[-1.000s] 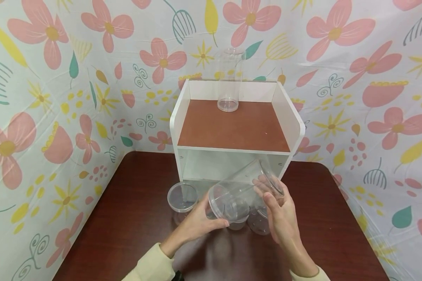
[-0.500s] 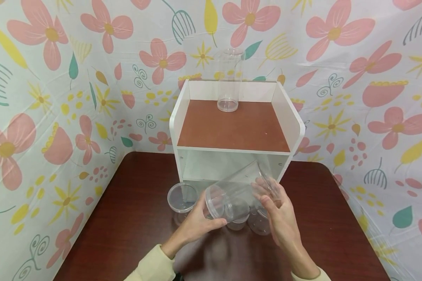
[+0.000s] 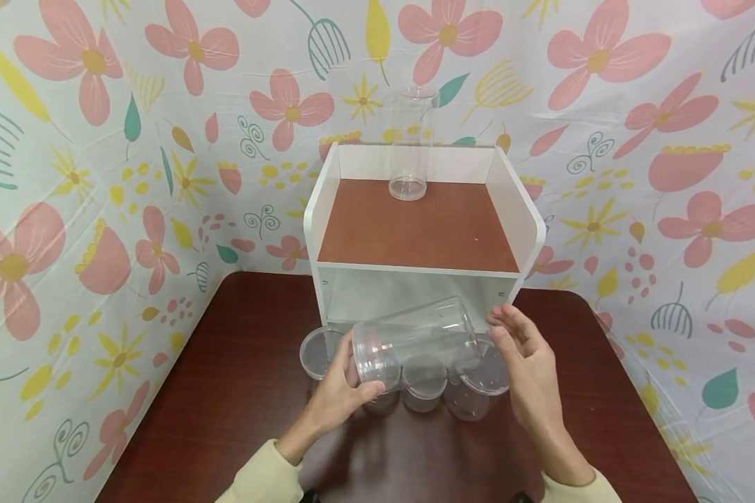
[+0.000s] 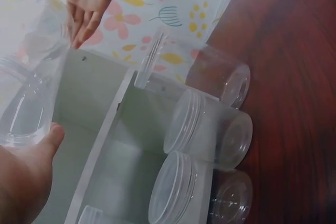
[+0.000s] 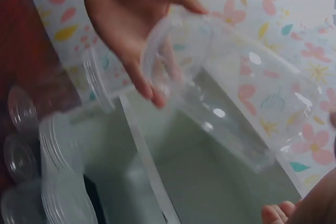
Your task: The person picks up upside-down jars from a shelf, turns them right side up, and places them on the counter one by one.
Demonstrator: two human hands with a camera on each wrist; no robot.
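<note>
The left hand (image 3: 336, 391) grips a clear jar (image 3: 415, 340) by its open mouth end, thumb on the near side of the rim and fingers curled round the far side, as the right wrist view shows. The forearm comes up from the lower left in a pale sleeve (image 3: 261, 475), wrist bent slightly inward. The jar lies almost on its side in the air, mouth toward the person's left and base pointing right and a little up, above the table (image 3: 226, 405) and just in front of the lower opening of the white shelf (image 3: 418, 230).

The right hand (image 3: 528, 363) is off the jar. It hovers just beside the base end, palm turned toward the left, fingers loosely spread and gently bent, holding nothing. Its fingertips (image 4: 81, 32) show near the jar's base in the left wrist view, with a small gap between them and the plastic.

Under the held jar, several small clear lidded tubs (image 3: 424, 388) stand close together on the table, right at the shelf's front edge; one more (image 3: 319, 349) is at the left end of the row. On the shelf's brown top, a tall clear jar (image 3: 409, 143) stands upright near the back wall. Flowered cloth (image 3: 101, 175) hangs around the table on all sides.
</note>
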